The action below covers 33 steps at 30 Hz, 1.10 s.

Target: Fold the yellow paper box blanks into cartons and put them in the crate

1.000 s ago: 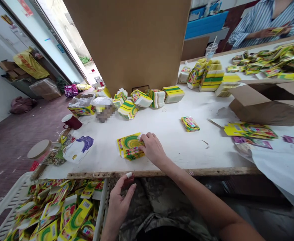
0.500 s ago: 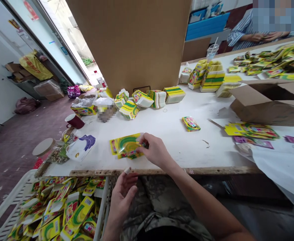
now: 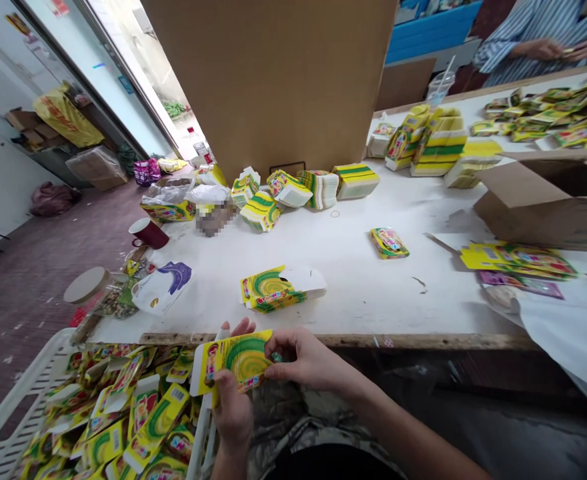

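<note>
A flat yellow and green printed carton (image 3: pixel 236 360) is held between my two hands, in front of the table edge. My left hand (image 3: pixel 234 407) grips its left part, thumb on the near face and fingers behind. At its right end, my right hand (image 3: pixel 298 360) pinches the carton, and something small and greenish shows by those fingers, too little to name. Beyond my hands, a stack of similar flat cartons (image 3: pixel 268 290) lies on the white table (image 3: pixel 343 300). A closed, filled-looking carton (image 3: pixel 388 243) lies farther right.
Below left stands a white plastic basket (image 3: pixel 3 427) heaped with cartons. Bundled cartons (image 3: pixel 293 189) line the back near a tall cardboard sheet (image 3: pixel 273 87). An open cardboard box (image 3: pixel 543 200) stands right; a maroon mug (image 3: pixel 149 233) lies tipped left. A person in a striped shirt (image 3: pixel 528 33) sits across.
My right hand has drawn a carton off the stack and brought it down toward me. My left hand has risen and closed on it. The view has shifted slightly.
</note>
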Each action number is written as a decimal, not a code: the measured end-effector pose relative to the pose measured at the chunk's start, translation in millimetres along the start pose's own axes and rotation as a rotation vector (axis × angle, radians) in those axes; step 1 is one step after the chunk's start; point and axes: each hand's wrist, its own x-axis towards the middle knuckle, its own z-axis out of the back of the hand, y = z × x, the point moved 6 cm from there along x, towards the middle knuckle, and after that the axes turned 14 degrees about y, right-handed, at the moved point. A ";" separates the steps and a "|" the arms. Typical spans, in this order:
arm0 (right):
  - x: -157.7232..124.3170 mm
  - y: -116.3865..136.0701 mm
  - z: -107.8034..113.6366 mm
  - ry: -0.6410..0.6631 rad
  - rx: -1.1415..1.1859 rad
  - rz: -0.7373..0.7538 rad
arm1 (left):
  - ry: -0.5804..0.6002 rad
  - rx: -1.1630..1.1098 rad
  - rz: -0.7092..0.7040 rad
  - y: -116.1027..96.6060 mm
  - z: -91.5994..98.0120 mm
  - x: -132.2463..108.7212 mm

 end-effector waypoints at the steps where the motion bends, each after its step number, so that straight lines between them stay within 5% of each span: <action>1: -1.5 1.7 -2.4 -0.019 -0.022 0.012 | -0.001 -0.080 0.009 -0.4 -3.9 -0.3; 7: -10.9 7.1 -32.2 -0.156 -0.115 0.078 | -0.074 -0.527 -0.092 -15.9 -15.8 0.5; 13: -11.0 -0.3 -40.3 -0.182 -0.094 -0.010 | -0.164 -0.409 -0.013 -13.7 -5.9 7.4; 23: -23.9 32.7 -7.5 -0.315 -0.318 0.229 | -0.216 -0.178 -0.024 -4.2 21.1 -6.6; 27: -39.9 54.1 4.2 -0.332 -0.631 0.377 | 0.090 -0.121 0.114 -22.7 37.0 5.3; 29: -45.6 63.7 1.3 -0.299 -0.922 0.425 | 0.193 -0.012 0.020 -44.4 44.4 10.8; 33: -48.0 67.8 -17.6 -0.135 -1.200 0.493 | 0.500 0.474 0.043 -48.9 20.1 7.6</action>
